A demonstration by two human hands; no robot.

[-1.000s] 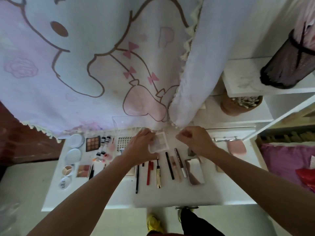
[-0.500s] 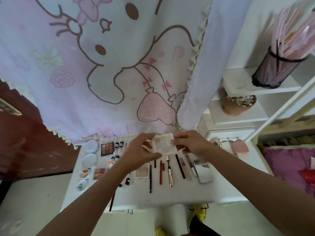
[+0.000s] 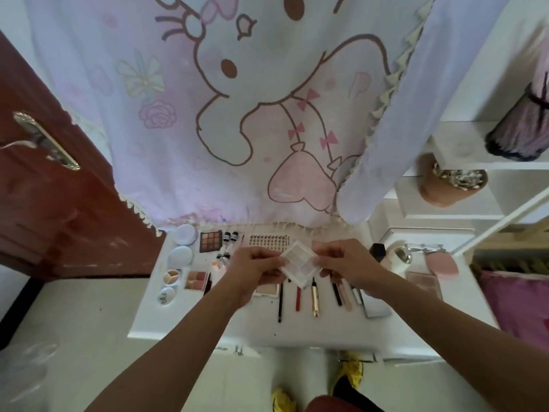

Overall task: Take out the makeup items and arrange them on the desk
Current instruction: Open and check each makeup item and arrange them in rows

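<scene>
Just one pale palette [image 3: 298, 263] — left hand [image 3: 252, 267] and right hand [image 3: 344, 263] pinch it.

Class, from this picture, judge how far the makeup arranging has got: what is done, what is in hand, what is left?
Done: round compacts, a dark palette and a row of pencils and tubes lie sorted on the desk. In hand: the left hand and right hand both hold a pale palette above the row. Left: setting it down; whether more items wait unpacked is not visible.
</scene>
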